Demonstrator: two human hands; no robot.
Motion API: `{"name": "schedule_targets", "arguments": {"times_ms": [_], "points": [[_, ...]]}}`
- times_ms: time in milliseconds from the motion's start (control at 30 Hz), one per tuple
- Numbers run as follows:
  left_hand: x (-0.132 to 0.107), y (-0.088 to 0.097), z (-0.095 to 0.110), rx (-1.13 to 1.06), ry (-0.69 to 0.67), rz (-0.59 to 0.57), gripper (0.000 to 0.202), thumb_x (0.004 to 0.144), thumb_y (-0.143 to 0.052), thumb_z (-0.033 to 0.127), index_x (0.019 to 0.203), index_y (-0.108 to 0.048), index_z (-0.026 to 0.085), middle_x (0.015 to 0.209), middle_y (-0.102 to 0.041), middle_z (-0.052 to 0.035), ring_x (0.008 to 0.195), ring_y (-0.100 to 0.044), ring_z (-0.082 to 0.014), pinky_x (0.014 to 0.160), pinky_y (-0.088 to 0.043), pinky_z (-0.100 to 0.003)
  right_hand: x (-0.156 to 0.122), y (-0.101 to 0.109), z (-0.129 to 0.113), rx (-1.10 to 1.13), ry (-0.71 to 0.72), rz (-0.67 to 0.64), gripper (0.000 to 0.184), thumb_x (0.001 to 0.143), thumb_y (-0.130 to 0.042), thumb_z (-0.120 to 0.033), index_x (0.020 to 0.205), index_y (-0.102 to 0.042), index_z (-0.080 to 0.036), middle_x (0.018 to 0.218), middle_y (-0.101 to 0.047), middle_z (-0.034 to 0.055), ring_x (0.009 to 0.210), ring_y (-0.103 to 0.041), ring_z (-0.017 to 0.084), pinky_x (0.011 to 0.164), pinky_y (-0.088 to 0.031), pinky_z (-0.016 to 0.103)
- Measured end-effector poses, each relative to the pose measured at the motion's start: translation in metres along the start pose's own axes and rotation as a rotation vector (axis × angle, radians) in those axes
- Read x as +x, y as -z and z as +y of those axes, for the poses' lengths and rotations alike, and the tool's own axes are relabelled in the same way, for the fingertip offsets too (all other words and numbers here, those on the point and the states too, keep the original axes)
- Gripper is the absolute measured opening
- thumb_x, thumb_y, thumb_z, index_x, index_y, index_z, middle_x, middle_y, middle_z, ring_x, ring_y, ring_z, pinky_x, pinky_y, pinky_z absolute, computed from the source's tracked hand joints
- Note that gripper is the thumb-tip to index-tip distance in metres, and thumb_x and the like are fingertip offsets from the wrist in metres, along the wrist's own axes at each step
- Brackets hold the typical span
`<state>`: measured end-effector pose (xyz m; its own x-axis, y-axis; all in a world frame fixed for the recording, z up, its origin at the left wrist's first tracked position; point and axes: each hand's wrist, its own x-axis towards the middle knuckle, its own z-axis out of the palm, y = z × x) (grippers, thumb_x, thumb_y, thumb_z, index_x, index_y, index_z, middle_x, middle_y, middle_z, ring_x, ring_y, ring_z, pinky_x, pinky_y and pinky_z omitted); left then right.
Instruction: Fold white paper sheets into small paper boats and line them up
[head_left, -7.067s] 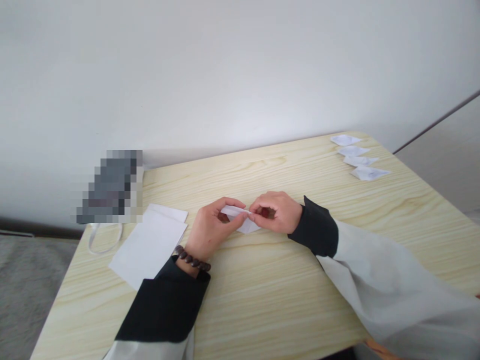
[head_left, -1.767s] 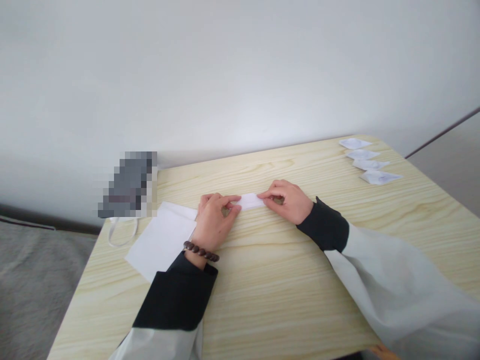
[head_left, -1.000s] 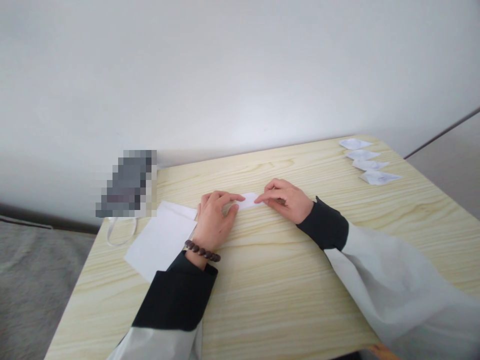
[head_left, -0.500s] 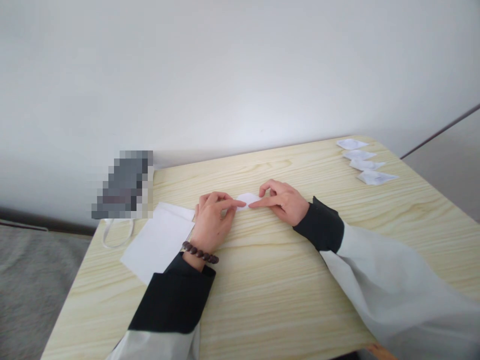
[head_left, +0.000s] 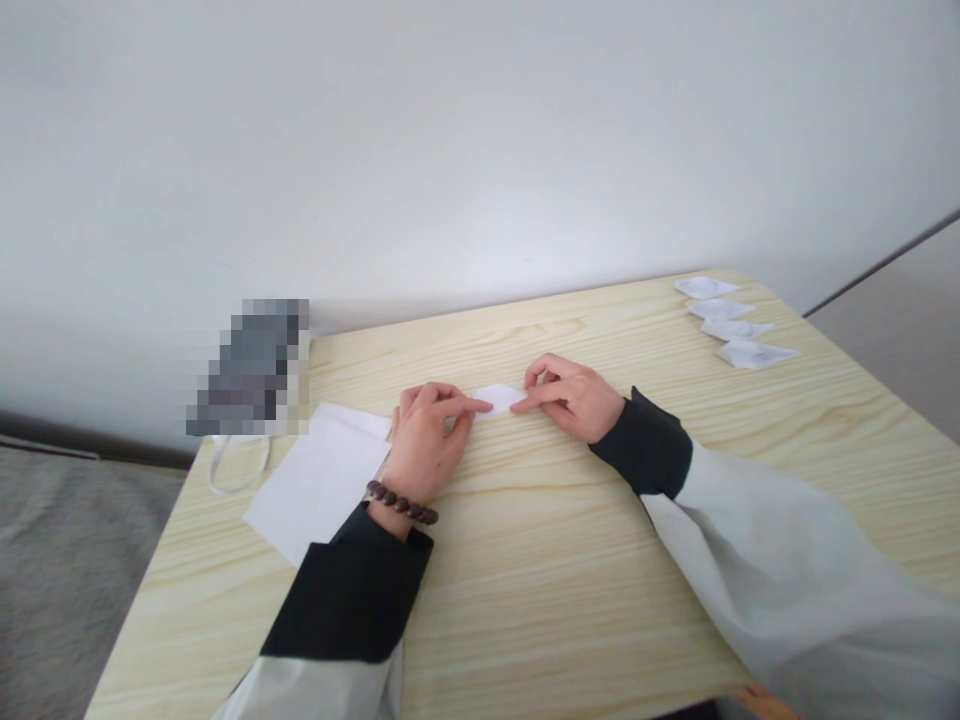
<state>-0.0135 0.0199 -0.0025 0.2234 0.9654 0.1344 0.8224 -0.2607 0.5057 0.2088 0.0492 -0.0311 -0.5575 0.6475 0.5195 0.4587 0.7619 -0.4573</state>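
Note:
A small piece of folded white paper (head_left: 500,400) lies on the table between my two hands. At its left end, my left hand (head_left: 429,440) pinches it, the index finger along the near edge and the other fingers curled. My right hand (head_left: 576,400) grips the opposite end, thumb and index finger close together on the paper. Both ends of the paper are partly hidden by the fingers. Beside my left wrist, which wears a dark bead bracelet (head_left: 403,503), lie white paper sheets (head_left: 315,490), partly under that forearm.
Several folded paper boats (head_left: 757,355) stand in a row at the table's far right. A pixelated dark object (head_left: 247,370) is at the far left corner, with a white cord loop (head_left: 238,470) below it. The wall borders the wooden table (head_left: 525,600) behind.
My right hand has slid slightly right along the paper, so more of its surface shows between my fingertips. My left hand stays nearly still.

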Motion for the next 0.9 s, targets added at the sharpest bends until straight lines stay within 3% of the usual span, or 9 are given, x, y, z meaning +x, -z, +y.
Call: {"name": "schedule_targets", "arguments": {"times_ms": [633, 900], "points": [[-0.005, -0.003, 0.001, 0.033, -0.053, 0.070, 0.027, 0.080, -0.054, 0.015, 0.087, -0.074, 0.033, 0.097, -0.060, -0.0020, 0.099, -0.048, -0.0227, 0.089, -0.038, -0.042, -0.001, 0.009, 0.001, -0.073, 0.005, 0.041, 0.033, 0.074, -0.047, 0.001, 0.074, -0.073, -0.020, 0.086, -0.057, 0.0036, 0.058, -0.049, 0.007, 0.054, -0.040, 0.022], [-0.007, 0.000, 0.004, 0.097, -0.108, 0.058, 0.023, 0.079, -0.057, 0.017, 0.087, -0.074, 0.031, 0.103, -0.061, -0.0021, 0.100, -0.049, -0.0230, 0.089, -0.040, -0.042, 0.003, 0.000, -0.007, -0.147, 0.168, -0.004, 0.033, 0.080, -0.049, -0.006, 0.093, -0.072, -0.024, 0.092, -0.053, 0.0063, 0.067, -0.045, 0.013, 0.064, -0.043, 0.029]]}}
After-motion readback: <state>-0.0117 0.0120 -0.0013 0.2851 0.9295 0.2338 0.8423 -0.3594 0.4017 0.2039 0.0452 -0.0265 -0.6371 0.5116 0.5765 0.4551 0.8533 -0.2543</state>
